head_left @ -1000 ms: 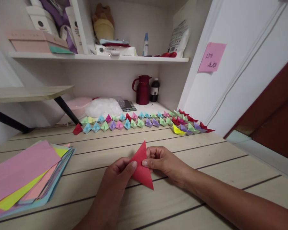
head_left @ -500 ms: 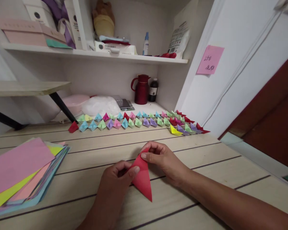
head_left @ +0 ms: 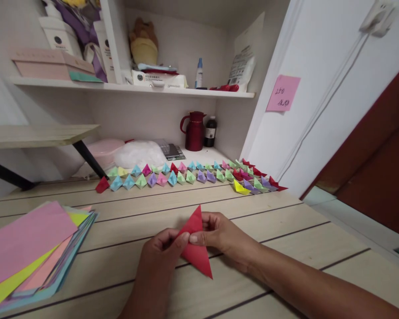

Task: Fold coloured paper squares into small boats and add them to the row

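Observation:
A folded red sheet of paper [head_left: 198, 259], triangular in outline, is held above the wooden table between both hands. My left hand [head_left: 162, 252] pinches its left side, thumb on the near face. From the right, my right hand [head_left: 219, 232] grips it with the thumb pressed close beside the left thumb near the middle. One pointed corner rises above the thumbs and another points down towards me. The fingers behind the paper are partly hidden.
Rows of small folded paper boats [head_left: 162, 179] in many colours line the table's back. A stack of coloured paper sheets [head_left: 29, 243] lies at left. Behind stand a dark red jug [head_left: 194, 131], a dark bottle [head_left: 210, 132] and a shelf [head_left: 153, 88]. A black-legged wooden stand [head_left: 36, 135] is at left.
My right thumb has slid from the paper's top corner down to its middle, beside the left thumb. The top corner now shows uncovered. The view has tilted slightly upward.

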`<state>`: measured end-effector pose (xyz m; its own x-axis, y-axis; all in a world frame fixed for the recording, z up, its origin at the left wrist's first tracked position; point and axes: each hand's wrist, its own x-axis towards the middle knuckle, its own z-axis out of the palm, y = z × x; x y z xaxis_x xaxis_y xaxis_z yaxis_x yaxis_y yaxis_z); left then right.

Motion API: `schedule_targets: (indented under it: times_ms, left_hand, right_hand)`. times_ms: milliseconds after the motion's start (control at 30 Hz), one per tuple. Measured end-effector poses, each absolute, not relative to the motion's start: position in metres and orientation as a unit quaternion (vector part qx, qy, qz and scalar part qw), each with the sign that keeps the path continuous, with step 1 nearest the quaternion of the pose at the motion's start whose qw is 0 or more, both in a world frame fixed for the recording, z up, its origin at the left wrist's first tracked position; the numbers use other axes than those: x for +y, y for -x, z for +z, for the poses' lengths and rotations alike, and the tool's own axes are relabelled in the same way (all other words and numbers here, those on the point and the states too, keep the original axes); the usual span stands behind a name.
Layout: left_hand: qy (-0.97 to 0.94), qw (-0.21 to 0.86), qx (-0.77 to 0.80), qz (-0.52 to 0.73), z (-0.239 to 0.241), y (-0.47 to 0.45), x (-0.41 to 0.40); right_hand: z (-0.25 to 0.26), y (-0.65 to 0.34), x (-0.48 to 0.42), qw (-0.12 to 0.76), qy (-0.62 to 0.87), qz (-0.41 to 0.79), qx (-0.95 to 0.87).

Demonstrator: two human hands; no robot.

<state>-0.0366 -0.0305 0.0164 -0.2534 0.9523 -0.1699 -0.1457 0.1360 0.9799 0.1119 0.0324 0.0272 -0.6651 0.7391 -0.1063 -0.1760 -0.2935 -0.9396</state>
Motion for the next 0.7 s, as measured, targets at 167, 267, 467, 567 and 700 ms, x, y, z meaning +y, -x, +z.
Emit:
schedule_targets:
  times_ms: [167,267,467,567,700]
  left_hand:
    - [-0.335,0.499,0.553,0.577,0.026,0.032,-0.035]
    - [-0.318,0.513,0.523,0.602,0.033,0.031,-0.037]
    - [-0.286,0.516,0.512,0.624,0.028,0.036,-0.034]
    - [-0.287,0.518,0.513,0.621,0.027,0.036,-0.034]
    - [-0.306,0.5,0.537,0.606,0.028,0.035,-0.035]
  right_hand:
    - [0.022,-0.112,0.038,0.354,0.319,0.733,-0.486]
    - [0.021,-0.113,0.04,0.374,0.311,0.736,-0.472]
    - [0.019,-0.114,0.047,0.428,0.322,0.711,-0.456]
    - [0.017,-0.114,0.047,0.428,0.322,0.707,-0.462]
    - [0.017,-0.112,0.043,0.415,0.309,0.705,-0.484]
